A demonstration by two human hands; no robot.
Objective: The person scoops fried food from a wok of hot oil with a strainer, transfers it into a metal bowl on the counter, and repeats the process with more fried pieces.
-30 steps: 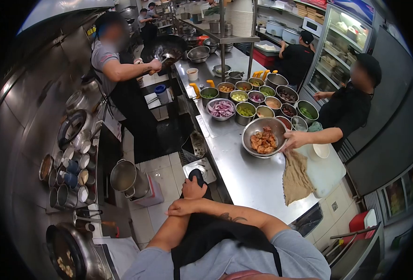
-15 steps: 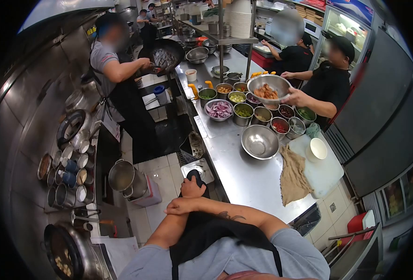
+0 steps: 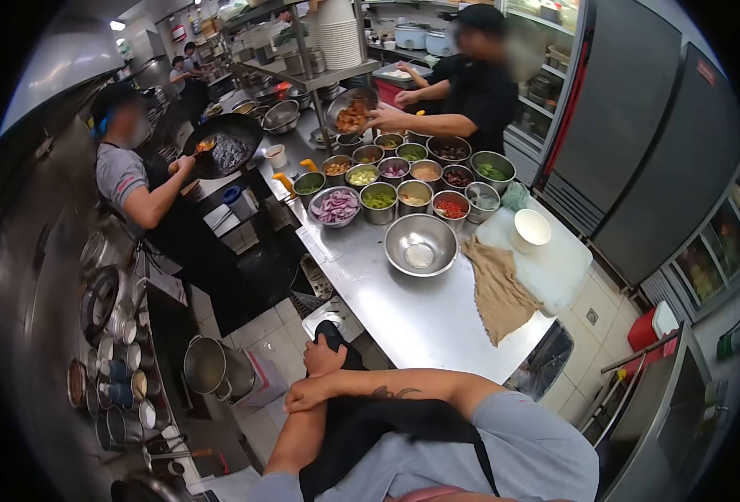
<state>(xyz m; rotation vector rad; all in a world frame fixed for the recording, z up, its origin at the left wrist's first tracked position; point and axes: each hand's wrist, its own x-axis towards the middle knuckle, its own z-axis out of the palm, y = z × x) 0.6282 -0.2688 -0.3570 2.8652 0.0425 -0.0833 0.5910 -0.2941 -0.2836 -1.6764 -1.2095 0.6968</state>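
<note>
On my remote feed, just left of the steel counter (image 3: 374,305), I see a plain black, round-topped item (image 3: 331,333) against my left hand (image 3: 326,358), my right hand (image 3: 307,392) lying across the left forearm (image 3: 296,437), though I cannot tell whether either hand grips.
</note>
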